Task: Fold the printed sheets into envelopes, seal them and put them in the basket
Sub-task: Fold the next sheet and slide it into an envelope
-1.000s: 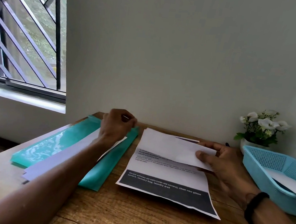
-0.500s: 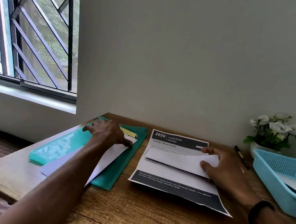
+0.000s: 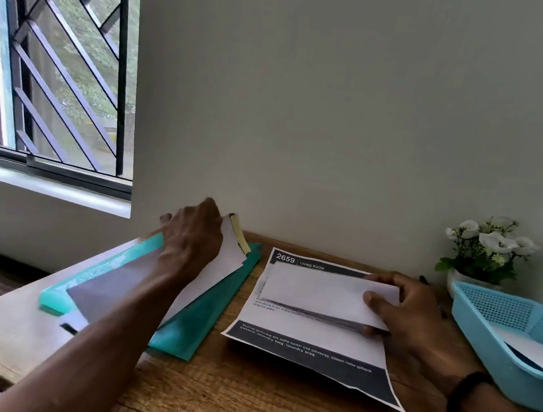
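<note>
Two bare hands over a wooden table [image 3: 237,402]. Left hand [image 3: 191,242] sits at the far end of a stack of white envelopes [image 3: 213,267], fingers curled round the top one's end and lifting it — yellowish strip at that end tilted up off the pile. Grip looks like a pinch, but the fingertips are hidden behind the hand, so can't say exactly how it's held. Envelopes lie on a teal folder [image 3: 210,315], which lies on the table's left part, near the window [image 3: 52,49].

Right hand [image 3: 411,314] grasps a folded white sheet [image 3: 317,293] at its right edge, thumb on top, fingers under; sheet's near edge is raised a bit, w/ a shadow below. It rests over a flat printed sheet [image 3: 310,346] in the table's middle — header reads "2659 LIVING ROOM", dark band w/ white text along the near edge. Black band on the right wrist.

Light-blue basket [image 3: 489,324] at far right, just beside the right hand, w/ a white paper [image 3: 534,351] lying inside. Behind the basket, against the wall: small white pot of white flowers [image 3: 489,248]. Dark pen-like thing partly visible behind the right hand; too hidden to tell.
</note>
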